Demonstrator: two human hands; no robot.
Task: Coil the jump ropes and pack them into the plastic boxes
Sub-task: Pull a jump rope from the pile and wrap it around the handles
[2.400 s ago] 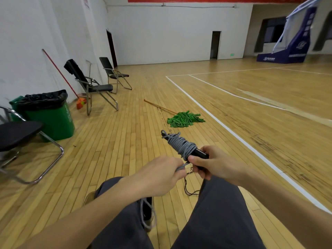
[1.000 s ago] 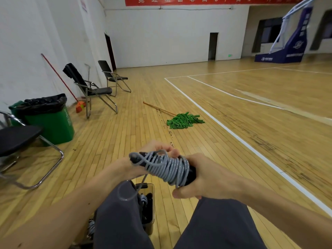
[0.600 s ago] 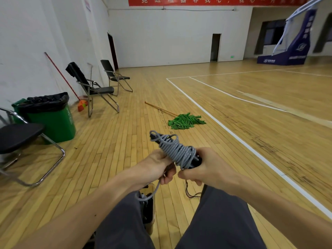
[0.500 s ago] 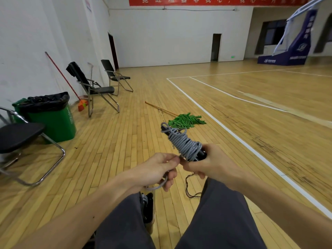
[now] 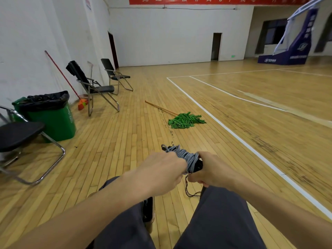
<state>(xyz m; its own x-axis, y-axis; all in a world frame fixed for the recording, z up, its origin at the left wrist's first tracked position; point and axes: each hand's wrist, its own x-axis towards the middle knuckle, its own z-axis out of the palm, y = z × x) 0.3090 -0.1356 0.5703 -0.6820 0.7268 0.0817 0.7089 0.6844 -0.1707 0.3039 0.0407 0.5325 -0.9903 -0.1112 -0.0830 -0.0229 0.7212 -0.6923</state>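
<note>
head view: a person sits with both knees in grey trousers (image 5: 221, 218) at the bottom of the frame, arms stretched forward over a wooden gym floor (image 5: 125, 141). the jump rope (image 5: 186, 156), a grey speckled cord, is wound in tight turns around black handles (image 5: 197, 165) and is held in the air between the two hands, above the gap between the knees. the left hand (image 5: 161, 173) shows its back to the camera, its fingers curled in against the near side of the coil and gripping it; the fingertips themselves are hidden. the right hand (image 5: 210, 171) is closed around the handle end of the bundle, touching the coil from the right. a thin dark string (image 5: 187, 187) hangs from under the hands down to the floor. the plastic box (image 5: 153, 212) stands on the floor between the thighs, mostly hidden by the left leg, with something dark inside.

farther out, a green mop (image 5: 185, 120) lies on the boards beside a white court line (image 5: 233, 133). at the left wall stand a green bin (image 5: 53, 121) with a black liner, a red-handled broom (image 5: 62, 76) and two folding chairs (image 5: 95, 87); another chair (image 5: 19, 133) is at the left edge. a blue basketball stand (image 5: 291, 51) is at the far right.
</note>
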